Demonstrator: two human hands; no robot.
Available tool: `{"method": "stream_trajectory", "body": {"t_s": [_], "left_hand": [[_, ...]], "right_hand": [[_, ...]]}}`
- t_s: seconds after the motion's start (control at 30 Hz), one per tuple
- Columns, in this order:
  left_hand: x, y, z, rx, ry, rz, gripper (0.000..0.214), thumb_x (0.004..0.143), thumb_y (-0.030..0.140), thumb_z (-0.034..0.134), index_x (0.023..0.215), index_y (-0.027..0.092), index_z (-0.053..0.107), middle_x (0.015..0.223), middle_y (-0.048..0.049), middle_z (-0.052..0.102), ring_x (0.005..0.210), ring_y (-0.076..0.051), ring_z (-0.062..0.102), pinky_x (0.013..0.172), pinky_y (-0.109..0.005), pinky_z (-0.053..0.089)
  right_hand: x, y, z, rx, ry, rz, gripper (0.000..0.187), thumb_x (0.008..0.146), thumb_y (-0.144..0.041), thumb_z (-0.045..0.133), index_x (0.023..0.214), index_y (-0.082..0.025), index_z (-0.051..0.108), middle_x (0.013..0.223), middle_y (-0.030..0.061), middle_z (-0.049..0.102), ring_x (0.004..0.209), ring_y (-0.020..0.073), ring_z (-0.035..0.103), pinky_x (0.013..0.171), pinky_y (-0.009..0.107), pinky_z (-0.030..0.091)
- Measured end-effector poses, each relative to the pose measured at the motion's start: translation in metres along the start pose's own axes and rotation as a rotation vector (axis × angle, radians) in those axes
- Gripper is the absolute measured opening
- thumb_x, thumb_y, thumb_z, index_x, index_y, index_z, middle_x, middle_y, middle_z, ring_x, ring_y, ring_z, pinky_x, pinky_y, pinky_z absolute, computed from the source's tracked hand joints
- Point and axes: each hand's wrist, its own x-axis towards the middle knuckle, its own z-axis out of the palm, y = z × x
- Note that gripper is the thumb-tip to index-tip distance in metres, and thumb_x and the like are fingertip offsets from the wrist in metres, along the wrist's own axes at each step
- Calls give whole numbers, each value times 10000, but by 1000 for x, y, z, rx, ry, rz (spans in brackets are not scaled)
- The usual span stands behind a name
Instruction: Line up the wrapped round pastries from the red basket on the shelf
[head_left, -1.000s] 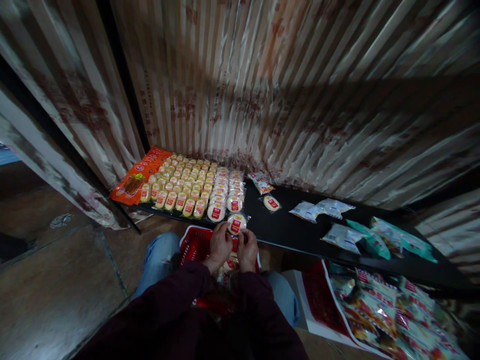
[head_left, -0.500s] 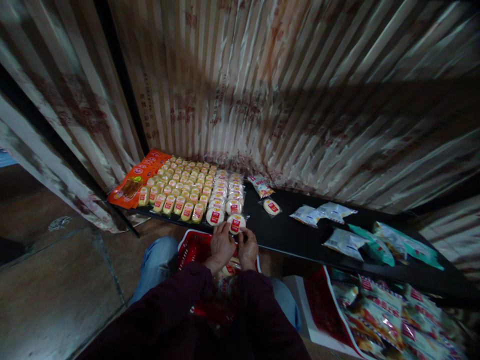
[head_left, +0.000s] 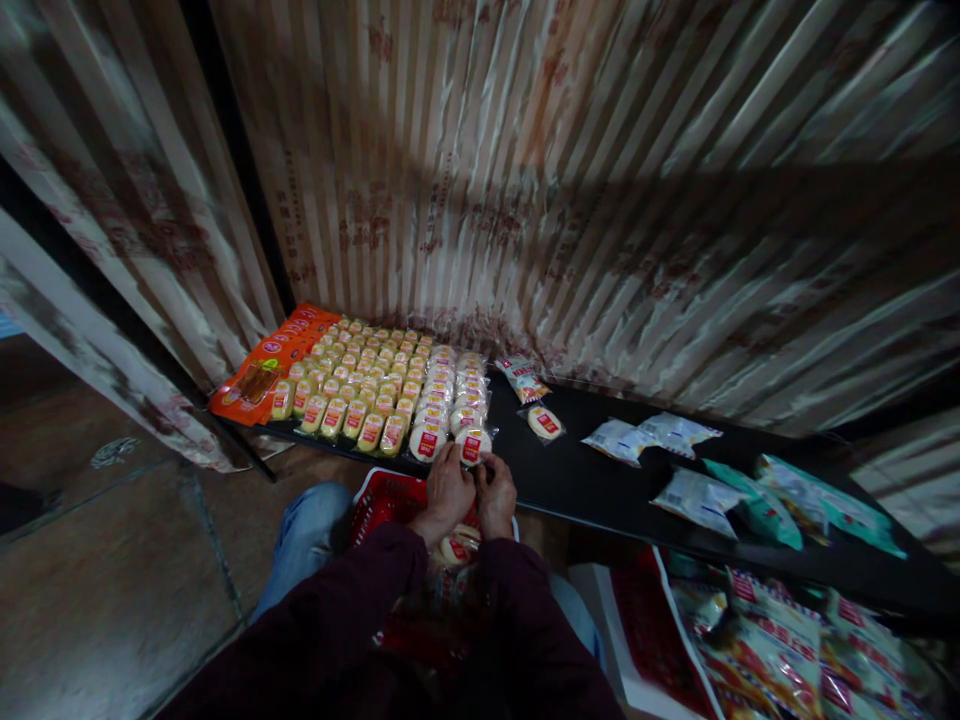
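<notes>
1. Black shelf [head_left: 577, 480]: oval cakes [head_left: 355, 418] already stand in rows, with two columns of round cakes [head_left: 433, 402] alongside.
2. Red basket [head_left: 379, 500] between the knees: more wrapped cakes [head_left: 454, 549] remain inside.
3. Left hand [head_left: 450, 490] and right hand [head_left: 496, 495]: fingers apparently pinching one packet's near edge.
4. Front cake [head_left: 471, 443]: that packet, at the right column's near end.

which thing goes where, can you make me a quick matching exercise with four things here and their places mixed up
Things
1. orange packet
2. two columns of round white packets
3. teal packets
4. basket with round packets

Places
A. between the knees
B. toward the right end of the shelf
C. left end of the shelf
D. immediately right of the yellow packets

Pairs: 1-C, 2-D, 3-B, 4-A
</notes>
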Motion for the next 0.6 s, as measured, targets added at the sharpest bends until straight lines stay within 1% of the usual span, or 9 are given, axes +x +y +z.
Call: {"method": "stream_trajectory", "body": {"t_s": [0.1,0.23,0.37,0.43,0.5,0.57,0.6], "left_hand": [[2,1,1,-11,-1,3,519,724,35,491,1229,137,555,1356,-165,515,1285,-270,465,1100,-432,376],[1,0,6,-13,-23,33,542,737,40,491,1272,119,532,1396,-174,482,1308,-278,443,1104,-431,376],[-1,-6,8,33,-24,71,569,737,28,474,1290,149,527,1385,-136,507,1298,-253,457,1096,-413,393],[-2,-9,7,94,-35,129,557,751,33,459,1292,146,530,1386,-128,508,1294,-246,458,1098,-407,391],[-4,-10,4,172,-64,235,522,792,53,437,1297,145,529,1383,-120,518,1294,-245,454,1108,-428,371],[-5,-12,0,255,-89,356,493,836,78,415,1313,154,515,1400,-105,506,1329,-247,411,1125,-459,335],[-6,-12,-2,298,-93,412,487,851,92,413,1325,157,503,1428,-99,477,1362,-251,364,1135,-473,311]], "right_hand": [[1,2,4,19,0,-1,375,750,-379,439,957,-151,653,947,117,676,843,226,611,824,397,486],[3,6,6,14,-23,-15,391,741,-356,441,987,-137,652,965,128,675,866,232,614,833,400,486],[5,8,7,8,-42,-10,355,739,-326,447,980,-161,649,967,116,674,865,224,609,837,398,486],[6,8,8,-9,-43,-34,328,742,-307,447,962,-174,649,986,112,672,904,226,600,862,404,476],[7,6,8,-40,-41,-66,314,747,-296,442,950,-181,652,1034,114,666,971,233,583,910,418,454],[8,3,7,-73,-39,-83,309,757,-306,445,945,-177,655,1071,123,659,1013,242,567,942,435,432],[8,2,6,-85,-35,-84,307,762,-311,448,941,-174,656,1076,128,658,1016,246,563,945,440,428]]}}
